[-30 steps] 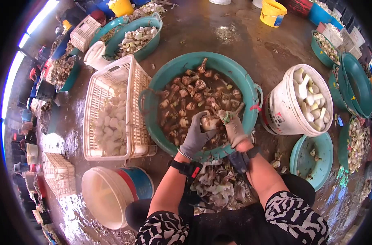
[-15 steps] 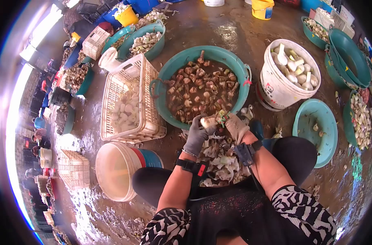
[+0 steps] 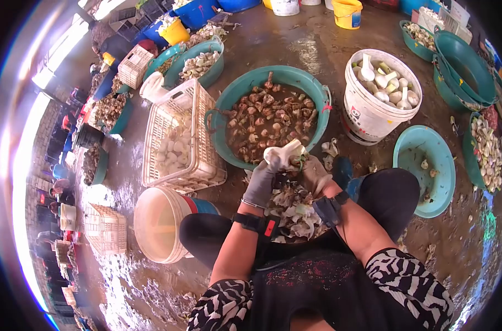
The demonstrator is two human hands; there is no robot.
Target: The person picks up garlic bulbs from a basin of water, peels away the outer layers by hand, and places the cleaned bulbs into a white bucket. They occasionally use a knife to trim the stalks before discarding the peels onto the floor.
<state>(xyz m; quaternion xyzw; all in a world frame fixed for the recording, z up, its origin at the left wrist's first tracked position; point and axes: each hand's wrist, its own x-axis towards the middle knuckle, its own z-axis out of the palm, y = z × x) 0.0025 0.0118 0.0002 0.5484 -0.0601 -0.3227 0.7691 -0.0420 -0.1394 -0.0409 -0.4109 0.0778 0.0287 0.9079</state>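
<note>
My left hand [image 3: 262,181], in a grey glove, is closed round a white garlic bulb [image 3: 278,154] whose pale stem points right. My right hand [image 3: 316,175], in a light glove, has bent fingers at the stem end, beside a bit of green and brown matter; what its fingers pinch is too small to make out. Both hands are just below the front rim of a green tub [image 3: 224,103], which holds dirty garlic bulbs in brown water. Under the hands lies a pile of garlic peelings [image 3: 299,216].
A white crate [image 3: 207,175] with peeled bulbs stands left of the tub, an open white bucket [image 3: 176,207] nearer me. On the right are a bucket of clean garlic [image 3: 367,118] and a green basin [image 3: 411,165]. People [image 3: 60,190] are at far left.
The garlic bulb has come into fuller view, its white surface and stem showing between my hands. My right hand has shifted slightly down, and the camera view has moved a little.
</note>
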